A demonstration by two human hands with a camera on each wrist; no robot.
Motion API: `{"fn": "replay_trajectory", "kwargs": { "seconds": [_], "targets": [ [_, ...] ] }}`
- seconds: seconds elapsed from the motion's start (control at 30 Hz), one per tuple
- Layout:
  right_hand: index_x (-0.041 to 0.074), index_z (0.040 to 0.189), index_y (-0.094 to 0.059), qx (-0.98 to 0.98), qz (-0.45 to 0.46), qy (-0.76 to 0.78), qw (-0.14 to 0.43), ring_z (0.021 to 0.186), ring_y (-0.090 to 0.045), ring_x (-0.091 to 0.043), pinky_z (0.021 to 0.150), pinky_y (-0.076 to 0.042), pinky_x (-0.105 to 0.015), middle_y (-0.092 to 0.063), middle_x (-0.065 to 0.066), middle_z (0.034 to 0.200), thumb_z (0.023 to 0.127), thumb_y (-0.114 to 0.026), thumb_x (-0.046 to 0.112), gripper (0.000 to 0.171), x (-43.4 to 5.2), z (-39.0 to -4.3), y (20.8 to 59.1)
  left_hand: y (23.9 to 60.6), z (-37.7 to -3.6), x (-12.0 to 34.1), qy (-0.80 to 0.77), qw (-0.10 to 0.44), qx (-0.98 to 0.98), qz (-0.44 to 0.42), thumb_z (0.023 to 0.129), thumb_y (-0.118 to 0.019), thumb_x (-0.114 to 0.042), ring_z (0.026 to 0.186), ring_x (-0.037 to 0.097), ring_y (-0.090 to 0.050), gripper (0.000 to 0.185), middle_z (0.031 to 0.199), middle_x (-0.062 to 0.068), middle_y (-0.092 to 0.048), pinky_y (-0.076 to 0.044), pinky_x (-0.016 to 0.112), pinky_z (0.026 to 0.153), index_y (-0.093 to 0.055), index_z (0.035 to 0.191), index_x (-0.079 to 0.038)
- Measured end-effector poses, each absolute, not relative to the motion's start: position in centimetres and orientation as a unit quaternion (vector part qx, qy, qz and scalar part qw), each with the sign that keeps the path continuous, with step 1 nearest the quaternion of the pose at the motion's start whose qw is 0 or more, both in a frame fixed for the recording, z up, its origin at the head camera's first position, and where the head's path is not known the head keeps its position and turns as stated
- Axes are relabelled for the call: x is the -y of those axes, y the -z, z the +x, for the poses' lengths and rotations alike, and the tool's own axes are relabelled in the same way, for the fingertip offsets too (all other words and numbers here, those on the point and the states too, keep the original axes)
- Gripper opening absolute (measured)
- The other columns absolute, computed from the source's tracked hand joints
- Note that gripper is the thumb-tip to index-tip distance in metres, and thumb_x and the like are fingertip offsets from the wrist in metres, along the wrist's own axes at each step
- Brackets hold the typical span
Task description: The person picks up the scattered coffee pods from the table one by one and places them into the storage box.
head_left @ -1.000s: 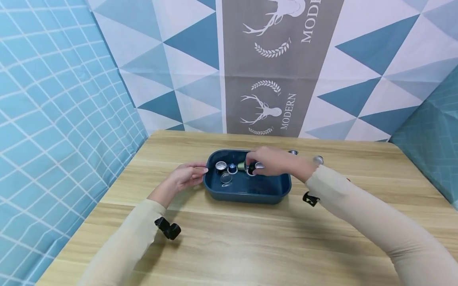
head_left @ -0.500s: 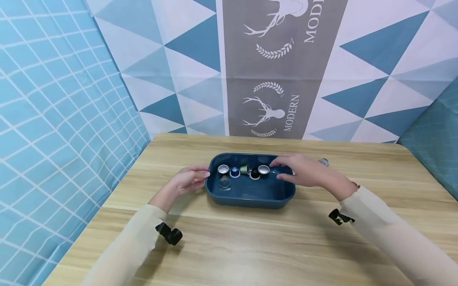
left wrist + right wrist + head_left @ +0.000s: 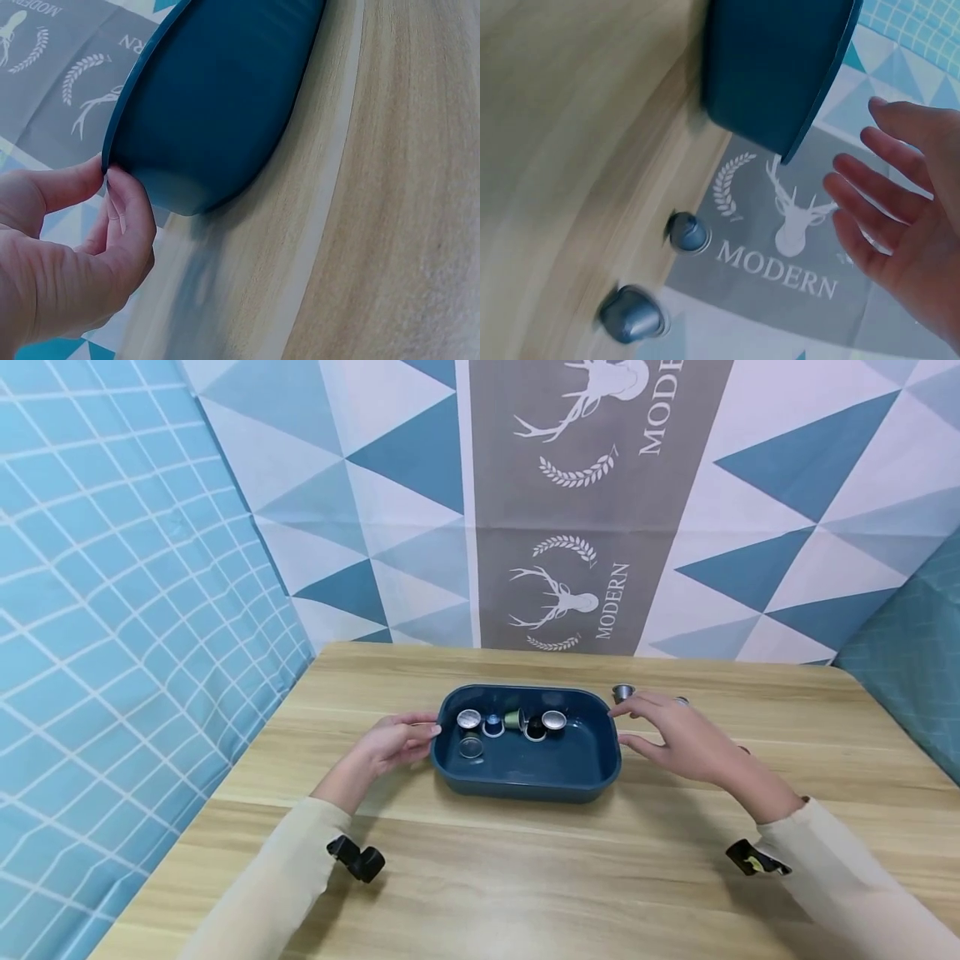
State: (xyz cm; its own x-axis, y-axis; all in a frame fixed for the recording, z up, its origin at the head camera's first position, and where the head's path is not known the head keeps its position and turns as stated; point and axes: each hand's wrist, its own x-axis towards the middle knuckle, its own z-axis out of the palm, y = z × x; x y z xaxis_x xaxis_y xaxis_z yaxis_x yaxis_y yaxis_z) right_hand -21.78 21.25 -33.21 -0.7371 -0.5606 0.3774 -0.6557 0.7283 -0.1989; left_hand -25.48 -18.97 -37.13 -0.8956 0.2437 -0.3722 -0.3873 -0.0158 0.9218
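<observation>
A dark blue tray [image 3: 525,787] with rounded corners stands on the table. Along its back and left side lie several coffee capsules, among them a green capsule [image 3: 514,719], a blue capsule [image 3: 492,722] and a silver-lidded capsule [image 3: 554,720]. My left hand [image 3: 393,742] pinches the tray's left rim; the left wrist view shows thumb and index finger meeting at the rim. At the other end, my right hand [image 3: 678,739] is spread, thumb and fingers apart, close to the right rim. In the right wrist view that hand [image 3: 907,195] holds nothing.
A grey capsule [image 3: 622,692] stands on the table behind the tray's right corner. Another capsule [image 3: 681,700] is mostly hidden behind my right hand, and a small red thing [image 3: 745,749] shows past the wrist. Patterned cloth [image 3: 555,510] hangs behind the table.
My right hand has come up out of the tray and moved right, to beside its right end. The left hand keeps its place on the left rim.
</observation>
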Motion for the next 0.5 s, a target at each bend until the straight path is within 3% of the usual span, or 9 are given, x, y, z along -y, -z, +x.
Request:
{"fn": "replay_trajectory", "kwargs": {
  "seconds": [0.3, 0.5],
  "targets": [
    [0.011, 0.110, -0.066, 0.916, 0.282, -0.164, 0.233, 0.092, -0.063, -0.019, 0.071, -0.053, -0.037, -0.069, -0.005, 0.107, 0.082, -0.074, 0.010, 0.029, -24.9, -20.0, 33.3, 37.2, -25.6, 19.0, -0.725, 0.221, -0.650, -0.050, 0.095, -0.054, -0.003, 0.076, 0.002, -0.061, 0.050, 0.084, -0.007, -0.065, -0.052, 0.015, 0.068, -0.038, 0.141, 0.005],
    [0.012, 0.108, -0.066, 0.927, 0.247, -0.180, 0.216, 0.093, -0.060, -0.023, 0.059, -0.048, -0.026, -0.067, -0.009, 0.109, 0.080, -0.076, 0.010, 0.029, -27.0, -19.2, 34.0, 37.3, -25.6, 18.9, -0.724, 0.223, -0.651, -0.053, 0.094, -0.056, -0.003, 0.077, 0.002, -0.061, 0.051, 0.086, -0.007, -0.064, -0.052, 0.015, 0.068, -0.038, 0.142, 0.005]
  ]
}}
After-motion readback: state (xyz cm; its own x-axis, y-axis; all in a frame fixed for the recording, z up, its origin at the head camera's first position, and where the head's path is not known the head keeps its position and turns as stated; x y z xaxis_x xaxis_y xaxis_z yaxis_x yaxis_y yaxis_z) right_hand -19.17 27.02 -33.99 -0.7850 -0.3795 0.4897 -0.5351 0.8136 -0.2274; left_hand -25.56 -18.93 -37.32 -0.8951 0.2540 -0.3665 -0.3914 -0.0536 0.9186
